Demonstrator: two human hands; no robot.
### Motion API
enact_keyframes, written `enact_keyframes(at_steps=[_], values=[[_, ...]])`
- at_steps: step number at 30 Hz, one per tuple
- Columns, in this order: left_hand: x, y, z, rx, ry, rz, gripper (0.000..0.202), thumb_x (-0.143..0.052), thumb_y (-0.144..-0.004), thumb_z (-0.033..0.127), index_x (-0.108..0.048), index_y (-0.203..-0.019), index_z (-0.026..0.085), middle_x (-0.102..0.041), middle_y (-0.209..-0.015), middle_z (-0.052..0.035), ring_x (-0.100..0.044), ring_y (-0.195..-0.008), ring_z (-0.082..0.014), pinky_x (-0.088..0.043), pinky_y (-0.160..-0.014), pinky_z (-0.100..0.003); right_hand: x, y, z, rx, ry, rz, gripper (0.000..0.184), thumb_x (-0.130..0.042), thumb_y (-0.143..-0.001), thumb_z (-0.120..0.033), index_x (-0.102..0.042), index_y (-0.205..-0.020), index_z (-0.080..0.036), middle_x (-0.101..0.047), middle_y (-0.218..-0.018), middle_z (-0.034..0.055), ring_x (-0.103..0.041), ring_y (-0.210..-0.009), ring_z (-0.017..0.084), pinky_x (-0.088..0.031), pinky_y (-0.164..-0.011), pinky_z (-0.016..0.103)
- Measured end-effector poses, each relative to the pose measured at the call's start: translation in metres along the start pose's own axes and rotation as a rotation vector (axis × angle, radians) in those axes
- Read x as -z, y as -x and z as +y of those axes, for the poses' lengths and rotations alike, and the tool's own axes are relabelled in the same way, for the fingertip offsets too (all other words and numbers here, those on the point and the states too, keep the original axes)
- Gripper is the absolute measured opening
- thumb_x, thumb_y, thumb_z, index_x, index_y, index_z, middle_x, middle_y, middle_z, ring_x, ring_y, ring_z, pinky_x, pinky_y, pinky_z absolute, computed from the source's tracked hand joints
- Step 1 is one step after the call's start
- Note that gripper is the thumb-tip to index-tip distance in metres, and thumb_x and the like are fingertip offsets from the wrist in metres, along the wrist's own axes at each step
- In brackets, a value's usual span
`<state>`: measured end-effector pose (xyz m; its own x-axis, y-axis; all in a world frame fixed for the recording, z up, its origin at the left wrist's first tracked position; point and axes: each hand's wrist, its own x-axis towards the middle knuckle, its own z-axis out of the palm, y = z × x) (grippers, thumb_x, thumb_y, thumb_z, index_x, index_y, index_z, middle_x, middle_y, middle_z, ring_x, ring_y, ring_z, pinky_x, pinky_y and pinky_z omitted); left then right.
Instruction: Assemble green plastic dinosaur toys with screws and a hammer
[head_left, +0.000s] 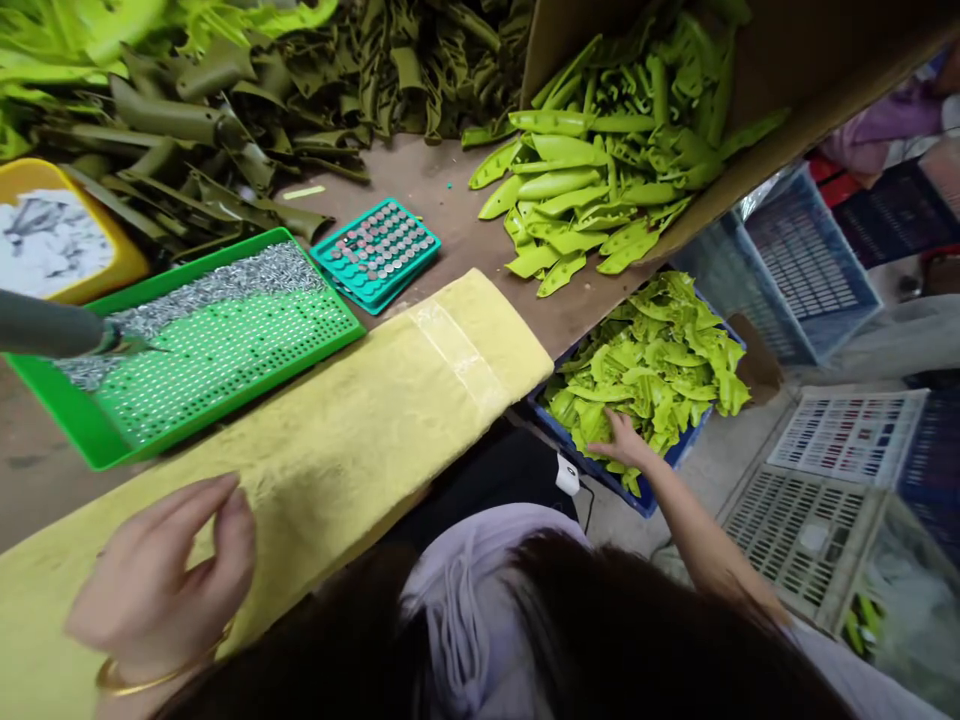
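While the person's left hand (169,575) hangs just over a folded yellow towel (337,450) with a thin gold bangle (150,680) at the wrist, its fingers curl loosely and hold nothing. The towel is thick and soft-looking, with a strip of clear tape across it, and lies along a brown workbench (450,210). The right hand (619,440) stretches down to a blue plastic crate (679,450), its fingers spread over a heap of glossy, bright green plastic leaves (645,370); whether they grip one, I cannot tell. The leaves are thin, crinkled and lie inside the crate, below the bench edge. Beyond the towel sits a green perforated tray (217,350), its rows of holes studded with small metal pins and a silvery heap of them along one side. Beside it, a teal tray (375,255) holds rows of small round discs. Farther along the bench lie piles of smooth, pod-shaped lime plastic pieces (570,165) and limp olive-green plastic stems (217,110).
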<state>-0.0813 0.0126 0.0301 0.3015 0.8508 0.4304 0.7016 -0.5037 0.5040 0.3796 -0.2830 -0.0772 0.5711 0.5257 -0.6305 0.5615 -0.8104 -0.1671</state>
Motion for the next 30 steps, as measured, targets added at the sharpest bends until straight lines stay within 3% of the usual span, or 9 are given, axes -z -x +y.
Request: enact_keyframes(at_steps=[4,7,12,16,18,20,23,27,30], values=[[-0.017,-0.008,0.029,-0.248,-0.005,-0.036,0.019,-0.065,-0.074,0.022,-0.069,-0.092,0.022,-0.074,-0.083,-0.0070,-0.070,-0.071,-0.0214,-0.057,-0.073,-0.033,-0.020,0.006,-0.014,-0.016,-0.009,0.059,0.103,-0.069,-0.063,-0.061,-0.026,-0.146,-0.019,-0.027,-0.151,0.0227,-0.032,-0.138,0.041,-0.026,-0.109,0.062],[-0.026,-0.008,0.047,-0.307,0.120,-0.038,0.023,-0.067,-0.072,0.015,-0.068,-0.093,0.023,-0.074,-0.085,-0.0036,-0.070,-0.072,-0.0187,-0.057,-0.071,-0.030,-0.017,0.007,-0.019,0.003,-0.064,0.108,0.097,-0.067,-0.066,-0.060,-0.031,-0.144,-0.017,-0.028,-0.149,0.0232,-0.033,-0.138,0.040,-0.028,-0.109,0.060],[-0.041,0.001,0.073,-0.220,0.383,-0.167,0.017,-0.062,-0.078,0.014,-0.070,-0.090,0.023,-0.074,-0.084,-0.0044,-0.070,-0.077,-0.0187,-0.058,-0.072,-0.031,0.024,0.011,-0.005,0.095,-0.227,0.141,0.077,-0.052,-0.077,-0.060,-0.035,-0.139,-0.019,-0.047,-0.138,0.0179,-0.054,-0.122,0.029,-0.047,-0.100,0.046],[-0.057,0.007,0.093,-0.035,0.600,-0.311,0.012,-0.061,-0.081,0.021,-0.071,-0.088,0.024,-0.073,-0.084,-0.0047,-0.069,-0.079,-0.0192,-0.057,-0.076,-0.033,0.076,0.016,-0.016,0.292,-0.546,0.229,0.077,-0.055,-0.074,-0.067,-0.039,-0.136,-0.024,-0.058,-0.125,0.0138,-0.061,-0.110,0.029,-0.051,-0.093,0.049],[-0.066,0.007,0.104,0.083,0.740,-0.401,0.010,-0.062,-0.082,0.025,-0.071,-0.087,0.024,-0.073,-0.084,-0.0052,-0.068,-0.081,-0.0197,-0.056,-0.078,-0.034,0.098,0.021,-0.046,0.492,-0.572,0.257,0.081,-0.061,-0.071,-0.066,-0.038,-0.138,-0.026,-0.053,-0.133,0.0132,-0.055,-0.121,0.029,-0.047,-0.100,0.049],[-0.077,0.002,0.114,0.233,0.943,-0.518,0.016,-0.066,-0.081,0.031,-0.070,-0.093,0.023,-0.072,-0.090,-0.0071,-0.068,-0.085,-0.0210,-0.056,-0.082,-0.036,0.113,0.029,-0.094,0.686,-0.402,0.274,0.086,-0.069,-0.068,-0.061,-0.036,-0.141,-0.029,-0.041,-0.144,0.0125,-0.042,-0.134,0.030,-0.040,-0.107,0.049],[-0.093,-0.015,0.118,0.510,1.319,-0.652,0.048,-0.074,-0.073,0.041,-0.061,-0.115,0.021,-0.069,-0.109,-0.0112,-0.068,-0.095,-0.0250,-0.057,-0.083,-0.040,0.118,0.035,-0.181,0.918,-0.063,0.268,0.095,-0.074,-0.063,-0.058,-0.035,-0.144,-0.027,-0.034,-0.147,0.0152,-0.034,-0.139,0.032,-0.035,-0.111,0.052],[-0.101,-0.040,0.099,0.820,1.454,-0.474,0.061,-0.081,-0.064,0.037,-0.055,-0.116,0.020,-0.068,-0.112,-0.0103,-0.069,-0.091,-0.0248,-0.059,-0.077,-0.039,0.118,0.015,-0.291,1.199,0.168,0.271,0.080,-0.070,-0.066,-0.062,-0.049,-0.135,-0.027,-0.047,-0.140,0.0146,-0.044,-0.129,0.034,-0.036,-0.106,0.054],[-0.097,-0.049,0.078,0.892,1.444,-0.313,0.056,-0.084,-0.061,0.030,-0.057,-0.109,0.019,-0.070,-0.105,-0.0068,-0.070,-0.087,-0.0225,-0.059,-0.079,-0.040,0.123,-0.020,-0.355,1.099,0.073,0.419,0.038,-0.049,-0.090,-0.047,-0.063,-0.114,-0.021,-0.065,-0.113,0.0114,-0.057,-0.108,0.026,-0.041,-0.095,0.044]])
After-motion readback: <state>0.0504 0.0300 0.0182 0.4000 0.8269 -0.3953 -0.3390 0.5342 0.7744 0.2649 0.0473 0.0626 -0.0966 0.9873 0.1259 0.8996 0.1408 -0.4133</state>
